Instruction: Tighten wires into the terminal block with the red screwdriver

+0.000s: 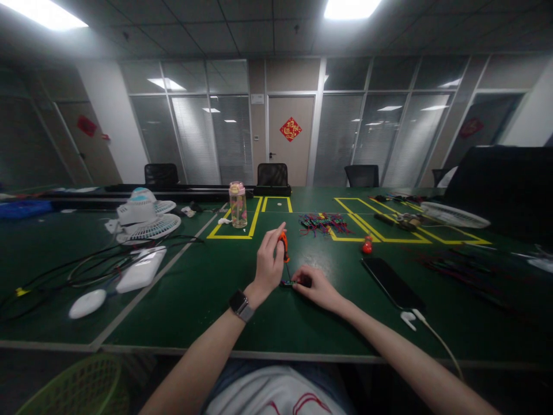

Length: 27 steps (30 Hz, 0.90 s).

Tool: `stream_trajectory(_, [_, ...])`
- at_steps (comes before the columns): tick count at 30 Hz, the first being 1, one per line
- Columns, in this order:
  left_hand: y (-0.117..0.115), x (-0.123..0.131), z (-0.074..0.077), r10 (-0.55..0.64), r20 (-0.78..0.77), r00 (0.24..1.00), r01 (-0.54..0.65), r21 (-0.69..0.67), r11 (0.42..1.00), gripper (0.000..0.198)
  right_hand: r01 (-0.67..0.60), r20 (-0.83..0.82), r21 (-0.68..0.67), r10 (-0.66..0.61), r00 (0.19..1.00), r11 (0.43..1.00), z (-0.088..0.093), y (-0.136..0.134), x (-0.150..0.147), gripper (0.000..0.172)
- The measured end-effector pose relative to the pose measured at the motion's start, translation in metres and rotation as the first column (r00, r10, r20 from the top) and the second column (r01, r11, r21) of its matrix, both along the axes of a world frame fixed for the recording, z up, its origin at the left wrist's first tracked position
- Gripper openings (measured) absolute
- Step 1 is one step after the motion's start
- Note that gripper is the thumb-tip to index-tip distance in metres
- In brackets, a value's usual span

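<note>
My left hand (268,266), with a watch on the wrist, is closed around the orange and black handle of a screwdriver (284,243). The thin shaft points down at a small dark part with coloured bits (286,283) lying on the green table. My right hand (318,287) rests on the table just to the right, its fingertips pinching that small part, which looks like a little circuit board with wires. Its details are too small to make out. Beyond the hands lies a pile of similar pieces with red and blue wires (324,223).
A clear bottle (238,206) stands ahead, beside yellow tape outlines. To the right are a red figurine (367,245), a phone (392,282), a white earphone case cable (438,340) and more wired pieces (464,274). White fans (144,219), black cables and a white box (141,268) sit left.
</note>
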<state>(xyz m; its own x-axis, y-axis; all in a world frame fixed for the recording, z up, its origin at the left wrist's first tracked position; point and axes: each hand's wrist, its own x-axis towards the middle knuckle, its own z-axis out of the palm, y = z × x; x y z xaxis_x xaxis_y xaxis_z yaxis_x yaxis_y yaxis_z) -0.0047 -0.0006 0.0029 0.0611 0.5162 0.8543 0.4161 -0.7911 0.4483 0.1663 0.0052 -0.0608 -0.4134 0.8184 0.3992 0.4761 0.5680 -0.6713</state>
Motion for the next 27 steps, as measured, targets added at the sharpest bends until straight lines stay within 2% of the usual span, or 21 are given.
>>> stream_trajectory(7, [0.001,0.002,-0.0007,0.105,0.016,0.994,-0.105,0.035,0.994,0.031,0.004,-0.005,0.003,-0.004,1.0,1.0,-0.0017,0.0009,0.0003,0.01])
stream_trajectory(13, [-0.0004,0.0012,-0.0001,0.026,-0.012,1.0,-0.026,0.005,1.0,0.039,-0.006,0.001,-0.004,0.006,1.0,1.0,-0.0013,0.0013,0.0006,0.009])
stream_trajectory(21, [0.0014,0.0022,-0.002,0.097,-0.003,0.995,-0.097,0.075,0.992,0.032,-0.003,0.0,0.001,0.003,1.0,1.0,-0.0012,0.001,0.001,0.01])
stream_trajectory(27, [-0.0009,0.0008,-0.0004,0.024,-0.023,0.999,-0.023,0.029,0.999,0.039,-0.01,-0.008,-0.005,0.01,1.0,1.0,-0.0008,0.0007,0.001,0.009])
